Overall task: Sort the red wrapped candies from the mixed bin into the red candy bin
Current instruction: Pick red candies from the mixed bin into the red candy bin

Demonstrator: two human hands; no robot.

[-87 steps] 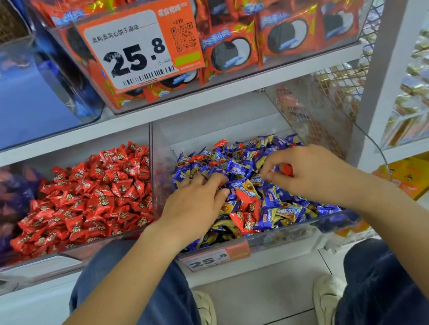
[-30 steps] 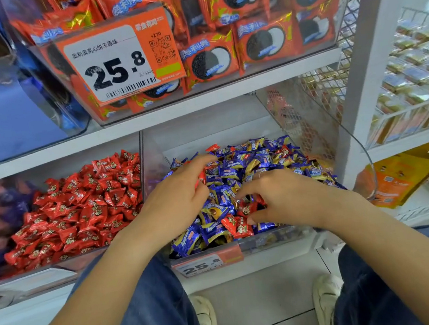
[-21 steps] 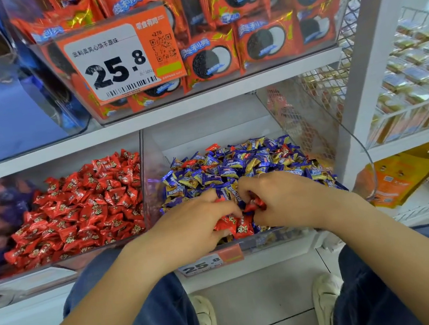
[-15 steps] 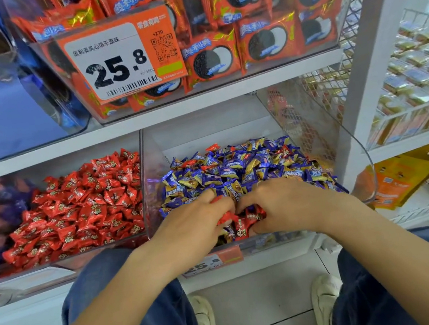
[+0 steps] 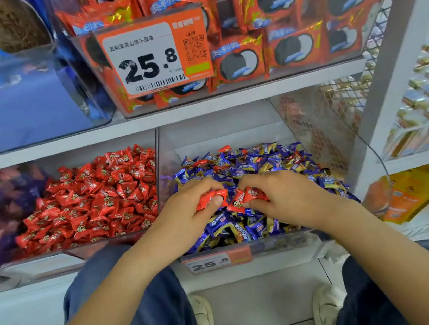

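My left hand (image 5: 187, 215) pinched a red candy (image 5: 210, 198) between thumb and fingers. My right hand (image 5: 286, 196) gripped more red candies (image 5: 250, 197). Both hands sat close together, low over the mixed bin (image 5: 278, 244) of mostly blue candies. The red candy bin (image 5: 65, 259) lay to the left, just past the clear wall between the bins. My left hand was nearer to it, so I thought it should go first.

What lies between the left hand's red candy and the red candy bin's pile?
The head view shows the clear divider wall between the bins; the left hand holds its red candy right of it, over the mixed bin.
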